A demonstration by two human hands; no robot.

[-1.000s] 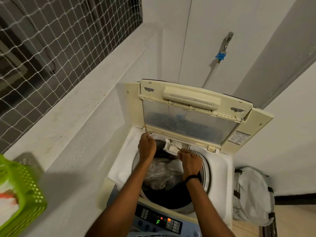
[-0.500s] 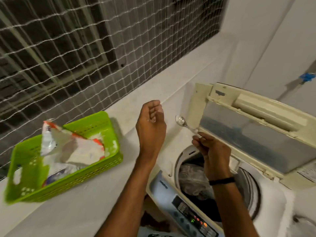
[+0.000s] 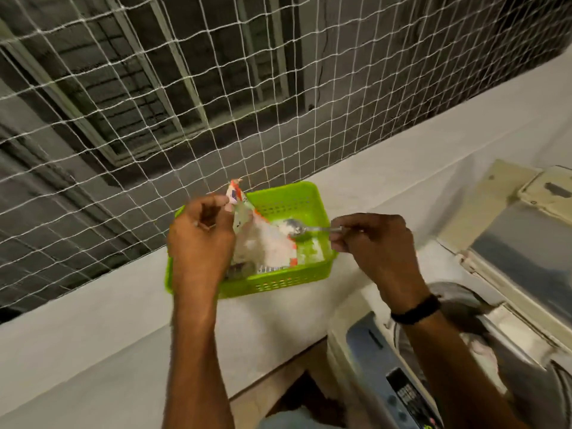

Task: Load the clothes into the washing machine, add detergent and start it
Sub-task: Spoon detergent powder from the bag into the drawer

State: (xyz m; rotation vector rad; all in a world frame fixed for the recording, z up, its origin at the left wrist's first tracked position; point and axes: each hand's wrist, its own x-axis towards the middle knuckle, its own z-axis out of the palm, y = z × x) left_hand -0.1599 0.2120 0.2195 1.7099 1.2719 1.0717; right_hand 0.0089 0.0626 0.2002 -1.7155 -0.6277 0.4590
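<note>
Netting (image 3: 216,88) of white cord filled the opening behind the green basket (image 3: 288,190), and the pale ledge (image 3: 93,320) carried that basket near its back edge. The washing machine (image 3: 365,342) stood to the right of the basket and lower down, its cream lid (image 3: 526,243) raised, with pale clothes (image 3: 483,348) blurred inside the drum. The detergent packet (image 3: 263,243) lay in the basket's left half, its mouth open and white powder showing. At the basket's left edge the left hand (image 3: 201,239) had its fingers curled, pinching the packet's upper corner and lifting it. Just to the right of the basket the right hand (image 3: 374,243) kept its fingertips pressed together on the handle of a metal spoon (image 3: 294,227), whose bowl reached in over the basket above the powder; whether it touched the powder could not be told. A black wristband (image 3: 416,309) circled the right wrist, on the near-right side of the basket.
</note>
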